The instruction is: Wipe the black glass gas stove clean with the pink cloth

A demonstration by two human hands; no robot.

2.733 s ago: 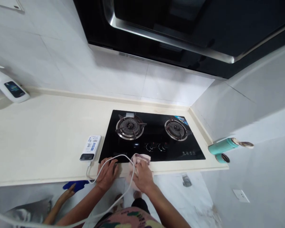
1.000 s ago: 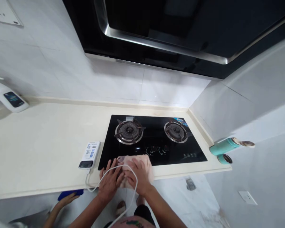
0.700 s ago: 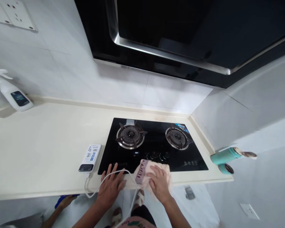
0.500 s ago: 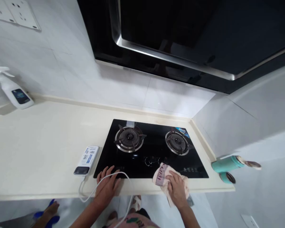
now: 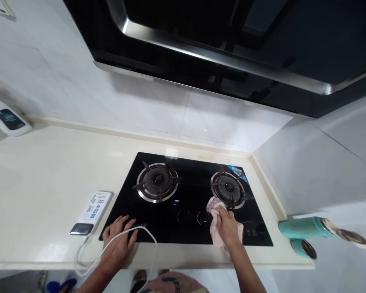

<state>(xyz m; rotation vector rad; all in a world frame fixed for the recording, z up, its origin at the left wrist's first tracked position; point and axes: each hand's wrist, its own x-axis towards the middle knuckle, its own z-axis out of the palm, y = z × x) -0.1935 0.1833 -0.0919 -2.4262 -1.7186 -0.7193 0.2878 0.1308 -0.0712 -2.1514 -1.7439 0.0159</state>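
Observation:
A black glass gas stove (image 5: 183, 221) with two burners is set into the cream countertop. My right hand (image 5: 227, 226) presses a pale pink cloth (image 5: 216, 234) onto the glass, just in front of the right burner (image 5: 228, 189) and beside the control knobs (image 5: 203, 218). At the stove's front left corner my left hand (image 5: 118, 240) rests with its fingers spread, holding nothing. A white cable (image 5: 146, 231) runs over that hand from a white power bank (image 5: 92, 212) on the counter. The left burner (image 5: 157, 181) lies beyond the left hand.
A black range hood (image 5: 213, 69) overhangs the stove. On the far left stands a white spray bottle (image 5: 10, 120). A teal flask (image 5: 305, 228) and a small teal cup (image 5: 303, 248) are at the counter's right end. Walls border the back and right.
My right hand has pushed the cloth forward over the glass, from the stove's front edge toward the right burner. The left hand stays at the front left corner. The view has shifted closer.

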